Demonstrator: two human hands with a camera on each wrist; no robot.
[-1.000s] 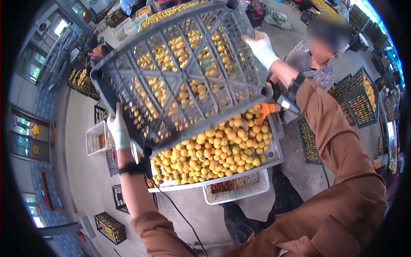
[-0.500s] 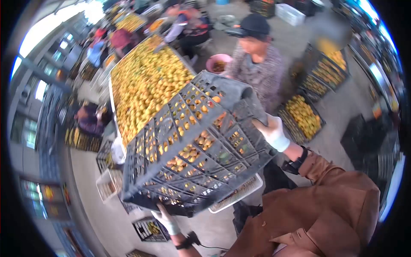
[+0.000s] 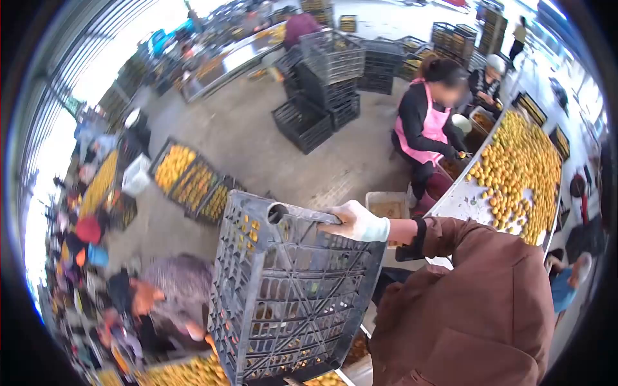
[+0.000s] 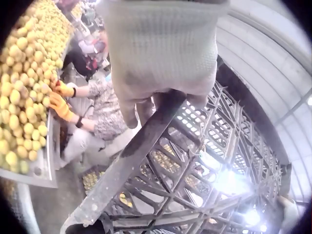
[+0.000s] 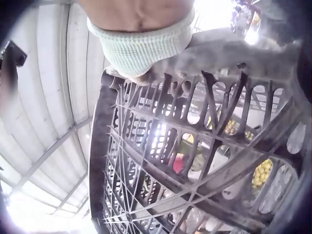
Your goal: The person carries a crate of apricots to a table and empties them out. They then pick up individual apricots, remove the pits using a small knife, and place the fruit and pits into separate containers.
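A black plastic crate (image 3: 302,289), tilted up on its side, hangs between my two hands with its ribbed lattice base facing me. My right hand (image 3: 357,222), in a white knit glove, grips the crate's upper edge. In the left wrist view, my gloved left hand (image 4: 165,53) has its fingers curled over the crate's rim (image 4: 131,146); the head view does not show this hand clearly. The right wrist view shows the right glove (image 5: 146,48) at the crate edge, with the fingers mostly hidden behind it. Background fruit shows through the slots.
A sorting table (image 3: 460,206) with yellow-orange fruit stands right, a person in a pink apron (image 3: 428,122) beside it. Fruit-filled crates (image 3: 193,180) sit left; black crates (image 3: 309,116) are stacked behind. A person in orange gloves (image 4: 61,107) works at heaped fruit close by.
The view has swung right, away from the heaped table. The crate, first held over the fruit, has been pulled back and turned more upright, with both hands still holding it.
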